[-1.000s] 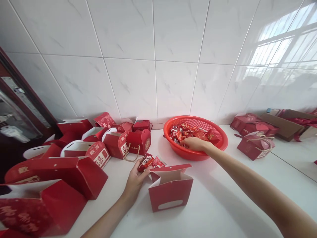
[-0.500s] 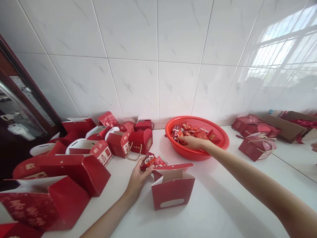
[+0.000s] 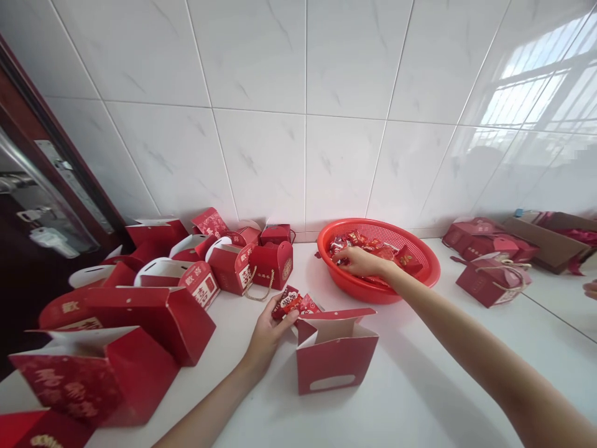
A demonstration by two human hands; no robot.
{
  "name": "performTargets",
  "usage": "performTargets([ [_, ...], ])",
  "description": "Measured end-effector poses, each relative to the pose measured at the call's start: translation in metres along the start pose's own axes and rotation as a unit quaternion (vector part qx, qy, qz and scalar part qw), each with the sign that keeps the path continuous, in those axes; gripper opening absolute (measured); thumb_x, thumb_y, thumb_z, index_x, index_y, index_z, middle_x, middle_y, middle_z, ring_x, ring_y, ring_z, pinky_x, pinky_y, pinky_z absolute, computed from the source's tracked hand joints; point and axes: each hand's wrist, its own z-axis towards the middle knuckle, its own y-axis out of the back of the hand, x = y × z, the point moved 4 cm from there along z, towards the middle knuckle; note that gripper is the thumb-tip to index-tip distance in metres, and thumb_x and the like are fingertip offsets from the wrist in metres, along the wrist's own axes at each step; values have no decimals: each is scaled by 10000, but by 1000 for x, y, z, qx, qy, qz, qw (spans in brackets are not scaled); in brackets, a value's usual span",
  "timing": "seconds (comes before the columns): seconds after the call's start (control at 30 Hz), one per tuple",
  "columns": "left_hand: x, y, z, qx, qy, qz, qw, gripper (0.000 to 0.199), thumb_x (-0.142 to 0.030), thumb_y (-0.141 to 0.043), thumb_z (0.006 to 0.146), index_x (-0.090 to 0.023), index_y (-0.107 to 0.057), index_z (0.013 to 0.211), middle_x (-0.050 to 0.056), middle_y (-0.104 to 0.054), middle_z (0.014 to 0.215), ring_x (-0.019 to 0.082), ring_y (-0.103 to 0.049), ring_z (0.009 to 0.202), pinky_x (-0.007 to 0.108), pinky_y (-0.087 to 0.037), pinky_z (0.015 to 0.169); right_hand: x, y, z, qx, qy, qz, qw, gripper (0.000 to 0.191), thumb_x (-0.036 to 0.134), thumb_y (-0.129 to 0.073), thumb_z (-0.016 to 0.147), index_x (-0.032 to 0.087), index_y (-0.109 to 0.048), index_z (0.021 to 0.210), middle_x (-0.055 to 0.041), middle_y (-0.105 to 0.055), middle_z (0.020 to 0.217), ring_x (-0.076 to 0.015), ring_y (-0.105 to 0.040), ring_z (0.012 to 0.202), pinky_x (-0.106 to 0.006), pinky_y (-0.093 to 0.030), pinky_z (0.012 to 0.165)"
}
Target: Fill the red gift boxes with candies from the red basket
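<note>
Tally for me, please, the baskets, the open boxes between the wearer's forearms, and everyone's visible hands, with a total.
Red plastic basket: 1
Open red box between the forearms: 1
Wearer's hands, left hand and right hand: 2
Another person's hand, partly seen at the right edge: 1
Total: 5

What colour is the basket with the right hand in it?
The basket is bright red; the head view shows it best.
</note>
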Motion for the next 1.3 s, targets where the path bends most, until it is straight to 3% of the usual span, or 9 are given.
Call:
performTargets([
  [0.17, -1, -1, -1, -1, 1, 7, 1000, 681, -321, -870, 652, -214, -598, 1267, 87, -789, 1085, 284, -759, 935, 345, -572, 820, -6, 19, -7, -128, -20, 73, 989, 514, 25, -398, 850, 186, -733, 1205, -79, -752, 1148, -212, -684, 959, -316, -514, 867],
  [0.27, -2, -2, -1, 2, -1, 7, 1000, 694, -333, -880, 639, -212, -603, 1263, 93, -785, 1107, 294, -756, 957, 349, -572, 825, -7, 25, -15, -210, 5, 210, 955, 403, 129, -476, 867, 186, -752, 1155, -76, -759, 1136, -232, -694, 1006, -349, -545, 884],
  [0.47, -8, -5, -4, -7, -5, 10, 1000, 714, -370, -901, 637, -203, -608, 1266, 109, -777, 1135, 293, -753, 964, 351, -567, 830, 4, 19, -39, -271, 44, 355, 894, 257, 288, -638, 844, 199, -798, 1024, -80, -766, 1106, -240, -703, 1025, -385, -561, 918],
  [0.6, -10, -7, -6, -12, -6, 19, 1000, 697, -391, -907, 630, -201, -621, 1237, 102, -784, 1100, 285, -755, 903, 350, -568, 795, 12, 18, -53, -307, 47, 426, 850, 504, 326, -750, 791, 235, -712, 1285, -42, -751, 995, -191, -697, 864, -347, -587, 786],
  [0.7, -10, -7, -6, -7, -19, 19, 1000, 682, -402, -900, 640, -199, -617, 1226, 97, -781, 1092, 282, -752, 902, 348, -569, 788, 20, 21, -62, -310, 55, 471, 824, 669, 332, -805, 755, 230, -627, 1392, -21, -717, 913, -156, -662, 752, -301, -563, 658],
  [0.8, -9, -7, -6, -6, -23, 20, 1000, 674, -405, -891, 651, -193, -609, 1226, 101, -775, 1095, 257, -747, 872, 337, -568, 784, 31, 22, -71, -287, 53, 498, 817, 527, 336, -833, 743, 192, -715, 1235, -46, -732, 906, -171, -677, 753, -309, -567, 661],
  [0.93, -9, -6, -7, -10, -20, 25, 999, 683, -390, -889, 646, -192, -605, 1235, 100, -769, 1094, 235, -742, 822, 346, -562, 802, 50, 24, -84, -240, 89, 519, 816, 267, 320, -838, 759, 189, -742, 972, -51, -739, 904, -193, -701, 817, -364, -604, 783],
  [1.1, -9, -4, -7, -17, -33, 36, 999, 674, -387, -891, 644, -189, -615, 1227, 99, -764, 1106, 263, -740, 906, 365, -552, 848, 79, 31, -102, -214, 150, 519, 814, 249, 272, -851, 754, 190, -703, 936, -59, -732, 944, -190, -708, 831, -361, -625, 776],
  [1.3, -10, -6, -9, -20, -34, 38, 999, 665, -392, -901, 641, -207, -615, 1212, 97, -768, 1111, 272, -738, 918, 356, -557, 826, 96, 34, -115, -226, 162, 487, 828, 245, 249, -850, 754, 200, -699, 941, -60, -741, 975, -203, -724, 834, -354, -635, 736],
])
